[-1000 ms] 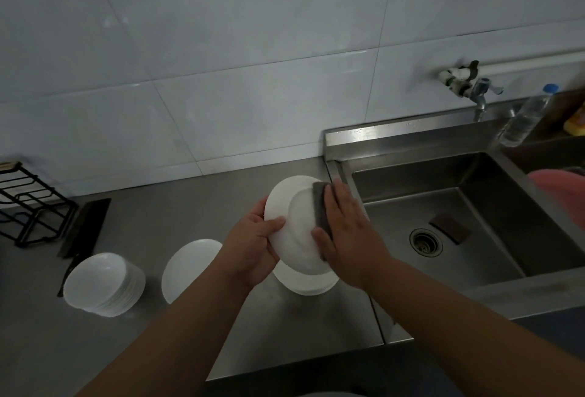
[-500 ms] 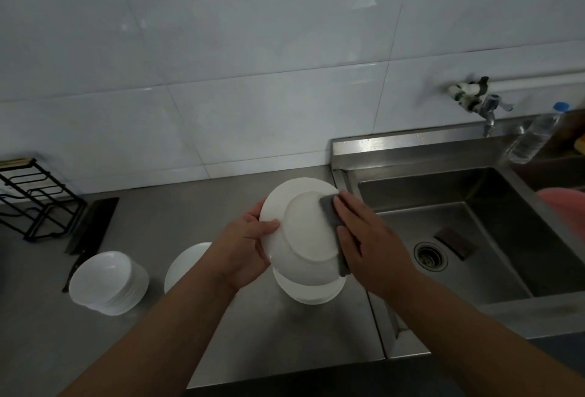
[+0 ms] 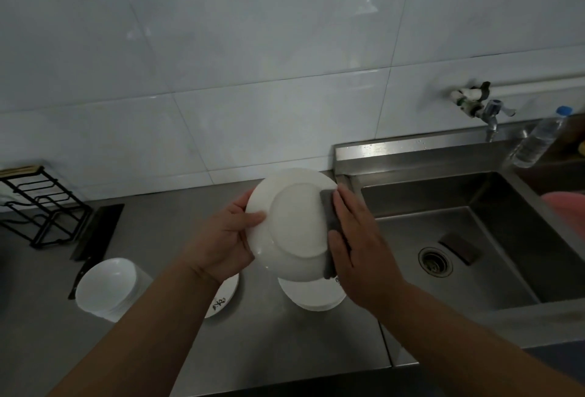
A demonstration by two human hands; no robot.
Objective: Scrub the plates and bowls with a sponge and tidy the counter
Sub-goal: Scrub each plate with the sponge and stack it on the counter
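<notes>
— White plate (image 3: 294,222), where is it at this moment?

— It is lifted above the steel counter (image 3: 278,349), just left of the sink (image 3: 411,232), and it is tilted with its underside toward the camera. The left hand (image 3: 221,238) grips its left rim, with the thumb on the underside and the fingers curled behind. The right hand (image 3: 357,254) lies flat with straight fingers and presses a grey sponge (image 3: 329,216) against the right edge.

— How far along is the work, in your opinion?

— I judge it is somewhere in the middle. A low stack of plates (image 3: 311,298) stands on the counter directly under the held one. A marked plate (image 3: 221,298) lies beside it, partly hidden by the left forearm. A stack of bowls (image 3: 107,286) waits further left. Which of these are already scrubbed, I cannot tell.

— And the tidying?

— Not begun, I think. A knife (image 3: 98,230) and a black rack (image 3: 38,206) are at the far left. A second dark sponge (image 3: 460,248) lies in the sink near the drain (image 3: 435,261).
</notes>
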